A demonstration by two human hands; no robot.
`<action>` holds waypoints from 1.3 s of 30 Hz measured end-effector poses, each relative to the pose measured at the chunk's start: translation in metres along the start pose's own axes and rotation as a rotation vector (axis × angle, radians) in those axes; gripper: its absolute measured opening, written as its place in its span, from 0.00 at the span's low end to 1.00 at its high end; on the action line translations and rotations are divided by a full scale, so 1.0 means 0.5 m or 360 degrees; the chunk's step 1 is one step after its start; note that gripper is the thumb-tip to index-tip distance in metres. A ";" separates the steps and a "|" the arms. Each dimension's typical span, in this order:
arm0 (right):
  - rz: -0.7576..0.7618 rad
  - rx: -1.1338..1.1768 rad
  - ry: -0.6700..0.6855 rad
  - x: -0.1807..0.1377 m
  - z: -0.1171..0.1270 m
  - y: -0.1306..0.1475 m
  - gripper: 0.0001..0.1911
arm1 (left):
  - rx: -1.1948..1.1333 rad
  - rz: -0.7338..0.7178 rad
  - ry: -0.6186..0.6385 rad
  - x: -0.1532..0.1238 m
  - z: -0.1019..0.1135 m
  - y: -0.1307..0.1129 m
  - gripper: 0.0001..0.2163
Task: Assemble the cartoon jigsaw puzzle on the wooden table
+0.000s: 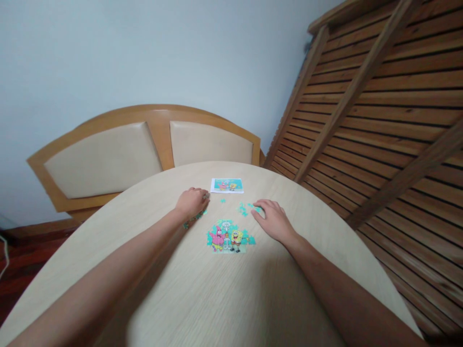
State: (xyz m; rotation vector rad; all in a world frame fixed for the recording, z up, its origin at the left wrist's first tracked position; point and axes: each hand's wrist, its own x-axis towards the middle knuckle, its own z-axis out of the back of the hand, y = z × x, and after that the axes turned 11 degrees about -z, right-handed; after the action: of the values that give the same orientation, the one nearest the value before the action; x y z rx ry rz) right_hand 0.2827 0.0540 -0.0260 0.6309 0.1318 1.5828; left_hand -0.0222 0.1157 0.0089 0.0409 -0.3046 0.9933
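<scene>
Spanning the near part of a round, pale wood-grain table (217, 299), the person's left forearm (119, 270) and right forearm (333, 279) slant inward from the two lower corners. Between and just beyond them lies the partly joined jigsaw (226, 238), flat on the table near its middle. It shows Patrick, pink, on the left, Squidward in the centre and yellow SpongeBob on the right, against turquoise; its lower edge runs fairly straight, its upper edge is jagged.

The hands are well apart, one on each side of the jigsaw. The left hand (191, 201) is bent over, knuckles up, beside a row of loose pieces (185, 225); something small and greyish seems to sit at its fingertips, but whether they grip it I cannot tell. The right hand (273, 219) rests with thumb and forefinger parted, next to a scatter of turquoise pieces (242, 209). A single piece (223, 200) lies alone between the hands.

Farther off, a printed sheet (227, 185) with a white left margin repeats the pink and yellow characters; any lettering on it is too small to read. Past the table's far edge stand a wooden backrest (157, 140) with cream panels, a slatted wooden panel (394, 96) leaning at right, and a pale wall (162, 53).
</scene>
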 end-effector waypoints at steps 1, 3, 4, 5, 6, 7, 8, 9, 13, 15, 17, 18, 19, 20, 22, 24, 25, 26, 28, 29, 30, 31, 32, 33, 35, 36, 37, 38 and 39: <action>0.0010 0.0006 -0.0006 0.000 0.000 -0.001 0.14 | -0.0014 0.0005 0.0014 0.006 -0.002 0.001 0.10; 0.0020 0.0010 -0.0008 0.000 -0.001 -0.002 0.14 | -0.0053 0.0013 0.0034 0.014 -0.006 0.004 0.10; 0.0020 0.0010 -0.0004 0.001 -0.001 -0.002 0.14 | -0.0080 0.0012 0.0043 0.017 -0.008 0.006 0.10; 0.0017 0.0008 0.0002 0.001 0.000 -0.002 0.14 | -0.0114 0.0006 0.0053 0.020 -0.010 0.008 0.10; 0.0012 0.0006 0.0010 0.001 0.000 -0.001 0.14 | -0.0156 -0.0003 0.0065 0.022 -0.012 0.010 0.10; 0.0006 0.0004 0.0018 0.001 0.001 0.000 0.14 | -0.0203 -0.0014 0.0079 0.024 -0.013 0.012 0.10; 0.0000 0.0003 0.0025 0.001 0.001 0.001 0.15 | -0.0255 -0.0026 0.0092 0.025 -0.012 0.013 0.10; -0.0004 0.0001 0.0031 0.001 0.002 0.001 0.15 | -0.0307 -0.0038 0.0102 0.026 -0.011 0.013 0.11; 0.0010 0.0005 0.0024 0.001 0.001 0.001 0.14 | -0.0488 -0.0096 0.0069 0.016 0.000 -0.001 0.13; 0.0033 0.0025 0.0005 0.001 0.003 0.001 0.13 | -0.0563 -0.0129 0.0022 -0.001 0.005 -0.017 0.13; 0.0091 0.0066 -0.0016 0.001 0.007 0.005 0.13 | -0.0634 -0.0149 -0.0037 -0.026 0.006 -0.036 0.11; 0.0138 0.0094 -0.0028 0.000 0.010 0.010 0.12 | -0.0666 -0.0152 -0.0068 -0.041 0.006 -0.047 0.12; 0.0195 0.0125 -0.0036 -0.002 0.013 0.018 0.11 | -0.0713 -0.0148 -0.0125 -0.058 0.004 -0.057 0.12; 0.0261 0.0158 -0.0039 -0.006 0.018 0.027 0.11 | -0.0840 -0.0131 -0.0243 -0.074 0.002 -0.067 0.11; 0.0398 0.0228 -0.0026 -0.017 0.026 0.053 0.09 | -0.1071 -0.0123 -0.0372 -0.106 -0.003 -0.085 0.10; 0.0560 0.0281 0.0046 -0.034 0.033 0.082 0.09 | -0.1267 -0.0098 -0.0421 -0.132 -0.007 -0.098 0.10; 0.0648 0.0292 0.0135 -0.042 0.036 0.095 0.10 | -0.1357 -0.0096 -0.0426 -0.141 -0.007 -0.104 0.11; 0.0745 0.0301 0.0238 -0.050 0.037 0.106 0.10 | -0.1428 -0.0101 -0.0429 -0.148 -0.006 -0.108 0.11; 0.0877 0.0306 0.0394 -0.062 0.038 0.120 0.14 | -0.1559 -0.0103 -0.0424 -0.157 -0.004 -0.114 0.12; 0.0914 0.0299 0.0452 -0.066 0.037 0.123 0.16 | -0.1619 -0.0098 -0.0414 -0.159 -0.003 -0.116 0.13; 0.0929 0.0286 0.0492 -0.067 0.036 0.122 0.18 | -0.1672 -0.0092 -0.0390 -0.160 -0.003 -0.118 0.14; 0.0930 0.0268 0.0515 -0.067 0.036 0.119 0.19 | -0.1714 -0.0084 -0.0360 -0.160 -0.004 -0.119 0.14; 0.0922 0.0249 0.0524 -0.066 0.035 0.115 0.19 | -0.1746 -0.0078 -0.0327 -0.160 -0.005 -0.119 0.15; 0.0912 0.0230 0.0522 -0.063 0.036 0.110 0.18 | -0.1770 -0.0075 -0.0297 -0.160 -0.007 -0.120 0.15; 0.0890 0.0200 0.0506 -0.057 0.037 0.101 0.17 | -0.1816 -0.0081 -0.0264 -0.159 -0.010 -0.121 0.15; 0.0882 0.0193 0.0497 -0.055 0.038 0.097 0.17 | -0.1839 -0.0093 -0.0261 -0.159 -0.011 -0.122 0.15; 0.0875 0.0190 0.0489 -0.052 0.039 0.094 0.17 | -0.1857 -0.0111 -0.0255 -0.158 -0.011 -0.123 0.15; 0.0866 0.0190 0.0482 -0.051 0.040 0.092 0.17 | -0.1867 -0.0131 -0.0246 -0.159 -0.011 -0.125 0.15; 0.0858 0.0194 0.0476 -0.050 0.040 0.090 0.16 | -0.1865 -0.0150 -0.0236 -0.159 -0.009 -0.127 0.14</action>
State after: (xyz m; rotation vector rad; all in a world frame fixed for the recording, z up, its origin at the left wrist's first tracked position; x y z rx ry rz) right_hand 0.2516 0.0187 0.0030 0.5449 0.3013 2.2012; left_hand -0.0089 0.0167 -0.0103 -0.9280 -0.9705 0.5991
